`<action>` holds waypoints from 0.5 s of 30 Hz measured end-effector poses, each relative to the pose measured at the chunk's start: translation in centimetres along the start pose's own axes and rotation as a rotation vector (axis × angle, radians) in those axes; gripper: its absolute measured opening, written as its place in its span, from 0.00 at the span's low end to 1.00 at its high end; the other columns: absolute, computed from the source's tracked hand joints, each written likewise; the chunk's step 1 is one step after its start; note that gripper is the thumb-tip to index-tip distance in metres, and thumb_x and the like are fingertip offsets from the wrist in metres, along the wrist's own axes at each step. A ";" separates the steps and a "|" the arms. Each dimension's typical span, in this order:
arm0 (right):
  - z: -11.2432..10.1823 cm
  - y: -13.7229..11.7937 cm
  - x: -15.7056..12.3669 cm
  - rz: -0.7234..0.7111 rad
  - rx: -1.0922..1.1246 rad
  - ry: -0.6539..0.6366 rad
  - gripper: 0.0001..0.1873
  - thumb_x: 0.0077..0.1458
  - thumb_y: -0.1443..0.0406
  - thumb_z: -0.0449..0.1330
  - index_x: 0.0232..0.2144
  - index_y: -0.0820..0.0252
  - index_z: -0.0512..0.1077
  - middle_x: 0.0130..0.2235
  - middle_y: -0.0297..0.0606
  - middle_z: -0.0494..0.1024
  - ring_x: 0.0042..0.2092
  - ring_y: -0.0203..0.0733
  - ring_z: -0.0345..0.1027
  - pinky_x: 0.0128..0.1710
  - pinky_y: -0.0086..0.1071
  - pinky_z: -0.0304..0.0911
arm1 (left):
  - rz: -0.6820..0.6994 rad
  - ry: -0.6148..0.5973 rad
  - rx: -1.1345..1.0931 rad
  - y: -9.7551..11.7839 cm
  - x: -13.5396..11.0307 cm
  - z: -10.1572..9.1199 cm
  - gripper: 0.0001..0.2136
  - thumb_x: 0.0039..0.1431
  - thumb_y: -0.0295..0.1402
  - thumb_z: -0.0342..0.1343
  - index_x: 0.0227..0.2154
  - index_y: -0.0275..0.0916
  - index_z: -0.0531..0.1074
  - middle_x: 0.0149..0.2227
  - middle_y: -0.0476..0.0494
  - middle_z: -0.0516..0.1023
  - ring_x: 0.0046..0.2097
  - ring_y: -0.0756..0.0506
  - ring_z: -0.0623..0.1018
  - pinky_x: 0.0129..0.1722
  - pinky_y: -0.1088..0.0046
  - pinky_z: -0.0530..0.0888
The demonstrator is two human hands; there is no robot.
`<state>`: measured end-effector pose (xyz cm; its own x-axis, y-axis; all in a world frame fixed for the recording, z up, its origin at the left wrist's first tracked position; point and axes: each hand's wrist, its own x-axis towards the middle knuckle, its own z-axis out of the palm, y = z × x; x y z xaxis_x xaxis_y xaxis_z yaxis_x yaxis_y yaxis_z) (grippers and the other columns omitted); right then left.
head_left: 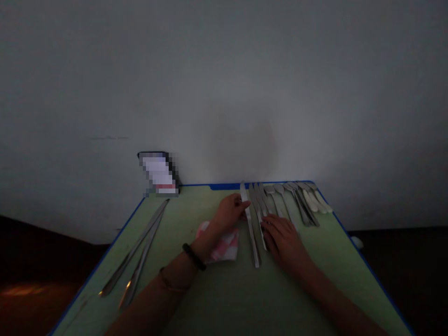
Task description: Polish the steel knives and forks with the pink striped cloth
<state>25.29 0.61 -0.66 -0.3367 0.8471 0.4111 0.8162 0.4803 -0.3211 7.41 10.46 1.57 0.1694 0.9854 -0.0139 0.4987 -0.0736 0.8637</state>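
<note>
My left hand (229, 212) reaches across the green table (210, 298) and pinches the blade of a table knife (249, 219) near its far end. My right hand (283, 240) lies on the handles of the neighbouring knives (258, 205), fingers curled over them. A pink and white checked cloth (224, 245) lies under my left wrist. On that wrist I wear a dark bracelet.
Spoons and forks (301, 200) lie in a row at the table's far right. Two long pieces of cutlery (138, 254) lie on the left side. A phone (159, 172) leans against the grey wall. The table has a blue rim.
</note>
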 end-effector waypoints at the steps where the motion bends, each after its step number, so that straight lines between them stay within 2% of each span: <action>1: 0.3 0.1 -0.3 -0.014 -0.028 0.010 0.17 0.59 0.68 0.49 0.50 0.63 0.68 0.51 0.45 0.72 0.56 0.46 0.60 0.56 0.46 0.54 | 0.016 0.026 0.079 -0.2 0.4 0.1 0.08 0.55 0.37 0.55 0.29 0.37 0.71 0.26 0.44 0.77 0.29 0.45 0.77 0.31 0.68 0.73; 7: 0.9 0.1 -0.5 0.003 -0.065 -0.002 0.18 0.59 0.66 0.50 0.51 0.62 0.67 0.54 0.44 0.70 0.57 0.46 0.59 0.58 0.47 0.53 | 0.122 0.141 0.458 -1.4 1.4 0.8 0.12 0.58 0.41 0.51 0.33 0.37 0.72 0.35 0.38 0.76 0.43 0.39 0.74 0.47 0.61 0.67; 11: 0.6 0.4 -0.5 0.012 -0.050 -0.023 0.19 0.60 0.64 0.50 0.52 0.61 0.66 0.54 0.43 0.71 0.57 0.45 0.60 0.58 0.47 0.53 | 0.167 0.179 0.604 -1.6 1.3 1.3 0.16 0.60 0.40 0.49 0.43 0.34 0.69 0.47 0.31 0.71 0.52 0.35 0.68 0.52 0.53 0.62; 13: 0.5 0.4 -0.6 0.019 -0.053 -0.024 0.20 0.60 0.64 0.50 0.53 0.61 0.66 0.54 0.43 0.70 0.57 0.45 0.59 0.59 0.47 0.52 | 0.194 0.167 0.645 -1.8 1.0 1.1 0.20 0.60 0.41 0.48 0.50 0.33 0.65 0.52 0.30 0.68 0.55 0.34 0.66 0.53 0.52 0.61; 15: 0.5 0.3 -0.7 0.021 -0.063 -0.040 0.21 0.60 0.63 0.49 0.54 0.61 0.65 0.55 0.43 0.70 0.58 0.46 0.58 0.59 0.48 0.50 | 0.249 0.106 0.664 -2.1 0.5 0.6 0.23 0.59 0.43 0.49 0.54 0.36 0.62 0.56 0.33 0.65 0.58 0.37 0.64 0.55 0.54 0.59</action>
<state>25.54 0.26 -1.52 -0.3365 0.8660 0.3699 0.8508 0.4479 -0.2748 6.92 11.04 -0.54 0.2785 0.9345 0.2218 0.8738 -0.3424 0.3452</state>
